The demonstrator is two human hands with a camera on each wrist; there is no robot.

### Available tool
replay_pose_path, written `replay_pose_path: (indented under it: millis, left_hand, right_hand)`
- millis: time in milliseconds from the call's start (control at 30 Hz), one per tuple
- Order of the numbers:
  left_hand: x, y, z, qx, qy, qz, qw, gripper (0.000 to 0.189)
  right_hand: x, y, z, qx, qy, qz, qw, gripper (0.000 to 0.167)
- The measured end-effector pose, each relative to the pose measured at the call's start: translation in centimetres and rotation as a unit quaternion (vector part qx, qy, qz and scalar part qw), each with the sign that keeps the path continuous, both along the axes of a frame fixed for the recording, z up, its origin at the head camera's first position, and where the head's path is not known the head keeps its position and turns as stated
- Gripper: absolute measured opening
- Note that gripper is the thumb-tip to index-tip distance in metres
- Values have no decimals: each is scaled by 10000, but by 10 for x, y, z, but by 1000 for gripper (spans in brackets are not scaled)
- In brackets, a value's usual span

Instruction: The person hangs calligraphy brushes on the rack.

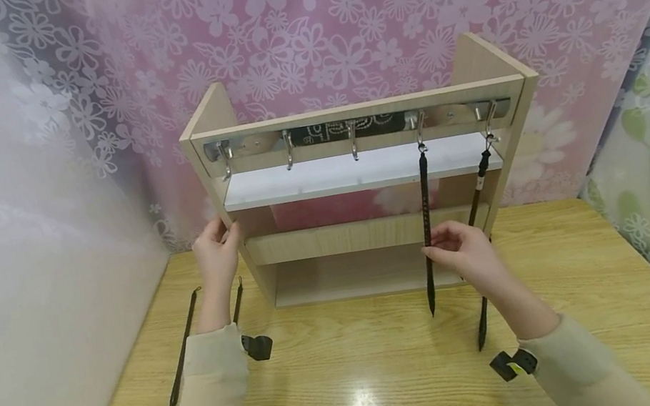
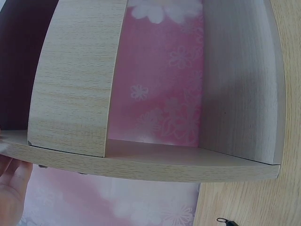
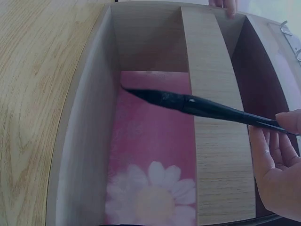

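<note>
My right hand (image 1: 460, 251) has its thumb and fingers clamped on the slim dark handle of a brush (image 1: 426, 210), below a line of small marks running down it. The brush hangs from the fourth hook (image 1: 420, 128) counting from the left, held there by its loop. In the right wrist view its head looks smooth and black, swelling a little past a glossy collar and then tapering to a fine, slightly bent point.

My left hand (image 1: 217, 251) is closed about the front edge of the shelf's left side panel (image 2: 141, 167), thumb to the inner face and fingers to the outer. That panel is pale and straight-grained, with a flat, squared edge.

The wooden shelf (image 1: 331, 239) stands near the desk's back edge. Across its top front runs a shiny metal rail (image 1: 249, 145) with five curved hooks; below it sits a smooth white board (image 1: 352, 173). A second brush (image 1: 476, 202) hangs from the last hook, a white band near its top.

On the yellowish, wavy-grained desk (image 1: 352, 358), a dark brush (image 1: 184, 347) lies slantwise near the left edge, and another (image 1: 238, 300), partly hidden by my forearm, lies near the shelf's left front corner. Behind everything hangs pink floral cloth (image 1: 322, 36).
</note>
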State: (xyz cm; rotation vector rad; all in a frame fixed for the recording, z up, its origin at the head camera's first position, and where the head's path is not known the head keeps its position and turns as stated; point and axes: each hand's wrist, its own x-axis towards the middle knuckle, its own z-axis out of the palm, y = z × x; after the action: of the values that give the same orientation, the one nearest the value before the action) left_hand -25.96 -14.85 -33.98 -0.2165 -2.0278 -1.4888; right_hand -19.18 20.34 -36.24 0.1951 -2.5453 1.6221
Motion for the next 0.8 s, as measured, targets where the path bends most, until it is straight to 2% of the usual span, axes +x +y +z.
replay_pose_path:
  millis: [200,500,800]
  left_hand:
    - [-1,0,0,25,-4,-12,10000,26]
    - [-1,0,0,82,-8,-89,9999,27]
    - [0,0,-1,34,-5,-46,10000,27]
  right_hand:
    - [-10,1,-6,169,125,-233,9995,28]
    - [-22,1,-12,-20,69,-523,9986,30]
    - [-28,0,-16,-118,380,-724,9966,28]
